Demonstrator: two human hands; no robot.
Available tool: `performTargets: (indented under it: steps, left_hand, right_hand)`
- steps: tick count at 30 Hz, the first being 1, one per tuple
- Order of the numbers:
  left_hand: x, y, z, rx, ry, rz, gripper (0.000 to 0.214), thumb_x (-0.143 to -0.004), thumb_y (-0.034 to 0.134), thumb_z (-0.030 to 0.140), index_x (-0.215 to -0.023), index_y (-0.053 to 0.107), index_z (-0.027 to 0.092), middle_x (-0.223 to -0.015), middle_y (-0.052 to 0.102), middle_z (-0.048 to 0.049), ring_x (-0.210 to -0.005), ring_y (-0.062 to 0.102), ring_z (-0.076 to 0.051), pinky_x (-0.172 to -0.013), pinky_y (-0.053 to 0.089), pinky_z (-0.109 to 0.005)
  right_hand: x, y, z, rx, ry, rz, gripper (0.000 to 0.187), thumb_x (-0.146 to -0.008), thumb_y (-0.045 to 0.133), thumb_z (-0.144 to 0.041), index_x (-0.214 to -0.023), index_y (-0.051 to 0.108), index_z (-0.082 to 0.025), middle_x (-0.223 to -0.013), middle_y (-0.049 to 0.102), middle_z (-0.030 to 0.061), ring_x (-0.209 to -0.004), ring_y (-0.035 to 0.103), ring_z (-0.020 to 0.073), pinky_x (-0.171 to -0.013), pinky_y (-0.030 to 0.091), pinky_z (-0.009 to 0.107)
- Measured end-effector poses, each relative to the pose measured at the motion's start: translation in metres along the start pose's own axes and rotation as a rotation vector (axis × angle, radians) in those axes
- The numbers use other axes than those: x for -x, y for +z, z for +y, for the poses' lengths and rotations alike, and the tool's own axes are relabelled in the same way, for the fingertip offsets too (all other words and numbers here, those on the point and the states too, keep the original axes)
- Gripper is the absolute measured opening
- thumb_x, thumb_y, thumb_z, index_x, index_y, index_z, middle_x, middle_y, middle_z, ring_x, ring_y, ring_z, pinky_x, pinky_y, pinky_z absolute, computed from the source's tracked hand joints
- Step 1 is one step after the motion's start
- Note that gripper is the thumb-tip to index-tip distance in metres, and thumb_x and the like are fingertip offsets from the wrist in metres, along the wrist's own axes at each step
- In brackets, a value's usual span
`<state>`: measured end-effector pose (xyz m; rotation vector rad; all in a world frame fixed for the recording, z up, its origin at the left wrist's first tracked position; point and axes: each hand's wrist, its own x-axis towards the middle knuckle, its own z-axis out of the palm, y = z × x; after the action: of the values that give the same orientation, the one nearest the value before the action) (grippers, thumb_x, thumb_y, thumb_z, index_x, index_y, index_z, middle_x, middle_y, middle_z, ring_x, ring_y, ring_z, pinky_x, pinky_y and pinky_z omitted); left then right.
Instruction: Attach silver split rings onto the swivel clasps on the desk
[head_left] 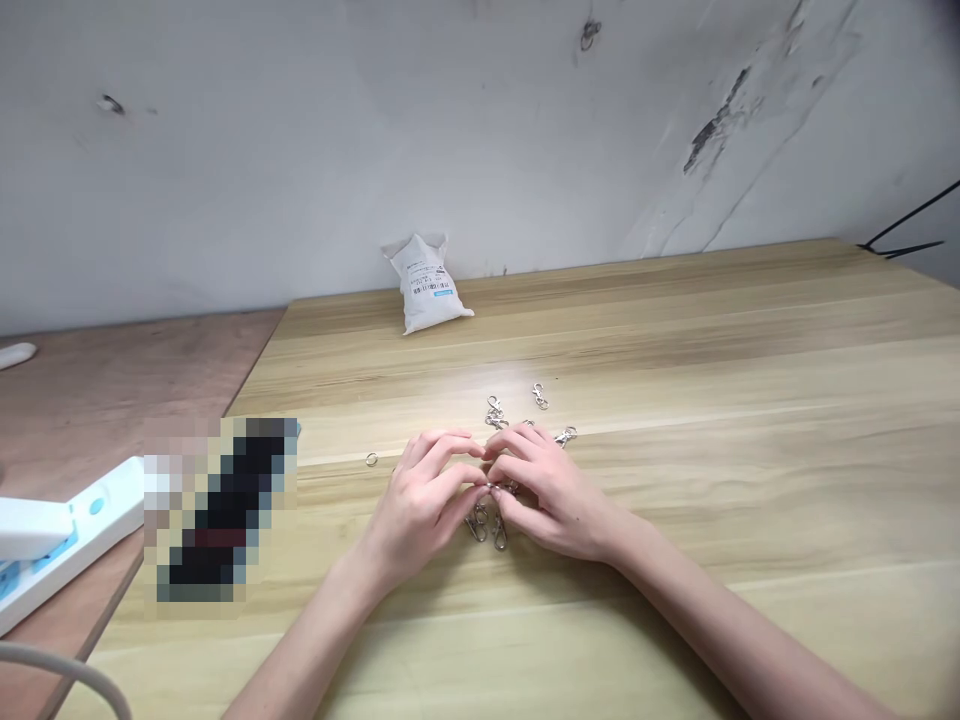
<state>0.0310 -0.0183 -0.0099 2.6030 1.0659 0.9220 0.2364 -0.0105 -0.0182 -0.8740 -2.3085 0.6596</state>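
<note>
My left hand (pixel 435 490) and my right hand (pixel 544 490) meet over the table, thumbs and index fingertips pinched together. Between them glints a small silvery metal piece (pixel 491 487), mostly hidden by the fingers; its exact shape is unclear. Just below the fingertips lie silver lobster clasps (pixel 499 533). Beyond the hands are more clasps with rings (pixel 495 412), and another clasp (pixel 540 397) sits apart. By the right knuckles rests one more clasp (pixel 566 436), partly covered. A loose metal ring (pixel 371 460) lies left of my left hand.
A white labelled pouch (pixel 431 290) leans near the wall at the back of the wooden table (pixel 712 400). To the left are a blurred-out dark object (pixel 229 510), a white power strip (pixel 105 505) and a grey cable (pixel 67 660).
</note>
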Motion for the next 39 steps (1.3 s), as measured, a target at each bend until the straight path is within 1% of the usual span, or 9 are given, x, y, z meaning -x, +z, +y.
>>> performTargets:
  steps: [3,9,14,18,22,28,32,35,39]
  left_hand:
    - [0.0,-0.001,-0.001,-0.02,0.003,0.01,0.009,-0.089,0.059,0.011,-0.089,0.06,0.02,-0.11,0.063,-0.006,-0.117,0.052,-0.024,-0.094,0.048,-0.041]
    - [0.0,0.0,-0.001,-0.032,0.028,0.012,0.009,-0.089,0.059,0.011,-0.09,0.061,0.02,-0.11,0.063,-0.0059,-0.115,0.052,-0.023,-0.093,0.048,-0.038]
    - [0.0,-0.001,-0.003,-0.116,0.05,0.002,0.009,-0.089,0.059,0.01,-0.087,0.059,0.019,-0.109,0.064,-0.0057,-0.114,0.054,-0.023,-0.092,0.047,-0.037]
    - [0.0,0.0,-0.004,-0.196,0.097,-0.024,0.011,-0.09,0.054,0.01,-0.085,0.06,0.018,-0.108,0.066,-0.0063,-0.113,0.056,-0.023,-0.089,0.048,-0.037]
    - [0.001,0.002,-0.003,-0.21,0.107,-0.037,0.013,-0.091,0.052,0.009,-0.089,0.062,0.018,-0.11,0.066,-0.0071,-0.114,0.055,-0.023,-0.088,0.049,-0.037]
    - [0.002,0.001,-0.003,0.055,-0.054,-0.052,0.009,-0.09,0.058,0.015,-0.094,0.064,0.019,-0.116,0.06,-0.0079,-0.12,0.05,-0.023,-0.097,0.046,-0.039]
    - [0.0,-0.003,-0.002,0.225,-0.186,-0.032,0.009,-0.091,0.058,0.016,-0.091,0.065,0.022,-0.116,0.059,-0.0055,-0.121,0.048,-0.021,-0.102,0.043,-0.04]
    - [-0.001,-0.007,-0.002,0.284,-0.265,-0.005,0.007,-0.09,0.059,0.019,-0.089,0.065,0.023,-0.117,0.059,-0.0046,-0.121,0.049,-0.022,-0.104,0.041,-0.042]
    - [-0.001,-0.009,0.0,0.295,-0.279,-0.01,0.007,-0.089,0.06,0.02,-0.087,0.066,0.023,-0.118,0.059,-0.0046,-0.121,0.049,-0.022,-0.104,0.041,-0.044]
  right_hand:
    - [0.0,-0.002,0.0,-0.027,0.023,0.001,0.009,-0.085,0.054,-0.012,-0.086,0.052,-0.02,-0.101,0.059,0.0053,-0.096,0.05,0.0189,-0.089,0.039,0.037]
    - [-0.001,-0.001,-0.003,-0.013,0.019,-0.033,0.009,-0.09,0.051,-0.016,-0.082,0.049,-0.021,-0.093,0.059,0.0042,-0.093,0.05,0.0197,-0.086,0.038,0.037]
    - [0.0,0.0,0.001,0.061,0.001,-0.026,0.009,-0.094,0.049,-0.021,-0.086,0.053,-0.02,-0.09,0.06,0.005,-0.091,0.05,0.0197,-0.085,0.038,0.037]
    - [0.0,0.002,0.006,0.167,-0.057,0.02,0.012,-0.095,0.05,-0.025,-0.087,0.058,-0.019,-0.088,0.062,0.0054,-0.088,0.052,0.0197,-0.084,0.037,0.038]
    - [0.0,0.004,0.006,0.187,-0.095,0.081,0.009,-0.093,0.053,-0.021,-0.091,0.061,-0.019,-0.084,0.063,0.0044,-0.085,0.053,0.0187,-0.083,0.036,0.037]
    - [-0.001,0.001,0.0,0.075,-0.095,0.181,0.007,-0.091,0.054,-0.019,-0.09,0.062,-0.019,-0.08,0.063,0.0036,-0.079,0.051,0.0176,-0.076,0.035,0.034]
    - [-0.002,-0.002,-0.003,0.034,-0.089,0.219,0.008,-0.089,0.056,-0.017,-0.091,0.063,-0.02,-0.075,0.062,0.0021,-0.077,0.049,0.0174,-0.075,0.035,0.034]
    - [-0.002,-0.003,-0.003,0.036,-0.088,0.221,0.006,-0.087,0.057,-0.016,-0.086,0.063,-0.019,-0.075,0.062,0.002,-0.077,0.049,0.017,-0.076,0.035,0.034]
    - [-0.001,-0.001,-0.003,0.054,-0.095,0.209,0.008,-0.089,0.056,-0.019,-0.085,0.063,-0.019,-0.074,0.062,0.0024,-0.076,0.049,0.0169,-0.074,0.034,0.034]
